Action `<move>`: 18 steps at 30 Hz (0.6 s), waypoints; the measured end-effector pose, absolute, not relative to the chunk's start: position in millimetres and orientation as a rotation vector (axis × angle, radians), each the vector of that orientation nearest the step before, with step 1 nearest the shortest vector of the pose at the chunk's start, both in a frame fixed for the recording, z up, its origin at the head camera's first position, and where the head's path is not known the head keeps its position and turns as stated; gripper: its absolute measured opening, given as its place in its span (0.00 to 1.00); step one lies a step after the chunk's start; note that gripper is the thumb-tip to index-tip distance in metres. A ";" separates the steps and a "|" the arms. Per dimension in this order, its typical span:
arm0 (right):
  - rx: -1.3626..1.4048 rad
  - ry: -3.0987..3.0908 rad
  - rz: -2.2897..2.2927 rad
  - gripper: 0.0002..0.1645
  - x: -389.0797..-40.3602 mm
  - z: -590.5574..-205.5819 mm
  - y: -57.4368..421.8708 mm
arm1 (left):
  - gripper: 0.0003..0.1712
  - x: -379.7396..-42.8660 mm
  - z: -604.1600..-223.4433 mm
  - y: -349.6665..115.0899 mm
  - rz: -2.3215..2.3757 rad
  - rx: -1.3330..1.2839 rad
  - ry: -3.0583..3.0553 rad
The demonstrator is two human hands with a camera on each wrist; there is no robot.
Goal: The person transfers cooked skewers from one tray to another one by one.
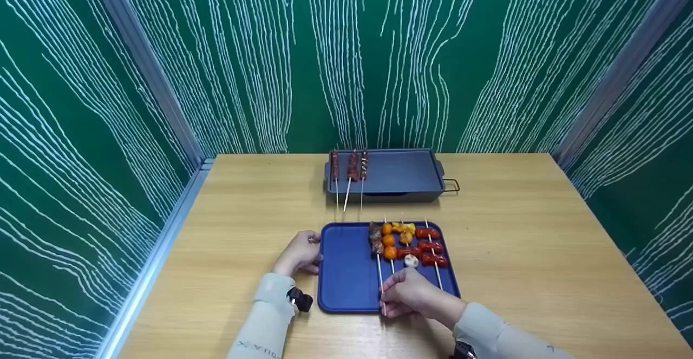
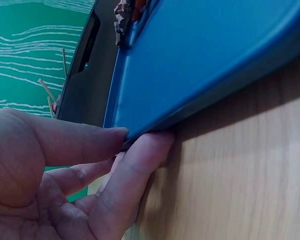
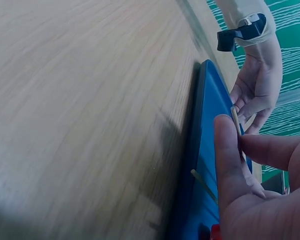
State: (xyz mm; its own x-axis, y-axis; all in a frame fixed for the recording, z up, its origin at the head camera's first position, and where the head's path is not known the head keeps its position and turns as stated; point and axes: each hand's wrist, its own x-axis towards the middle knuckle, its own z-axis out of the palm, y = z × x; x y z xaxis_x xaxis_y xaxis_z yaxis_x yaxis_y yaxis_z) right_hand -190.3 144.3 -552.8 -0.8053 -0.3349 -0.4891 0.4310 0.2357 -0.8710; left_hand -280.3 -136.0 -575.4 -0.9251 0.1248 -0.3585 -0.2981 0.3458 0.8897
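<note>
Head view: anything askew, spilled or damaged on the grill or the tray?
On the grill, the middle skewer sits slightly askew, its near end angled toward the leftmost skewer, while that one and the rightmost skewer lie nearly straight. On the tray, nothing visible looks spilled or damaged, though the right hand hides part of it.

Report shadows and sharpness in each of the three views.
Head view: the table is brightly lit, the skewers small but distinguishable; left wrist view: a dark shadow lies on the table along the tray, whose surface looks smooth and without strong glare; right wrist view: rather hazy, with soft shadows on the table beside the tray and a darkened lower-left corner.
</note>
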 end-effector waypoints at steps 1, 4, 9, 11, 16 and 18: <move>0.091 1.933 -1.613 0.05 -190.0 -552.2 143.4 | 0.23 -280.2 -575.2 -136.0 1.605 -0.154 2.251; 0.106 1.994 -1.570 0.05 -189.4 -551.2 140.8 | 0.24 -279.8 -574.4 -136.0 1.605 -0.153 2.253; 0.103 2.066 -1.528 0.05 -189.4 -550.9 138.4 | 0.24 -279.3 -573.7 -136.0 1.588 -0.150 2.262; 0.103 2.098 -1.510 0.07 -189.4 -551.1 137.9 | 0.24 -279.4 -573.6 -136.1 1.587 -0.148 2.264; 0.127 2.164 -1.459 0.09 -189.4 -552.0 136.4 | 0.26 -279.5 -573.2 -136.3 1.583 -0.153 2.266; 0.131 2.181 -1.448 0.09 -189.3 -552.0 135.7 | 0.27 -279.7 -573.2 -136.6 1.576 -0.155 2.269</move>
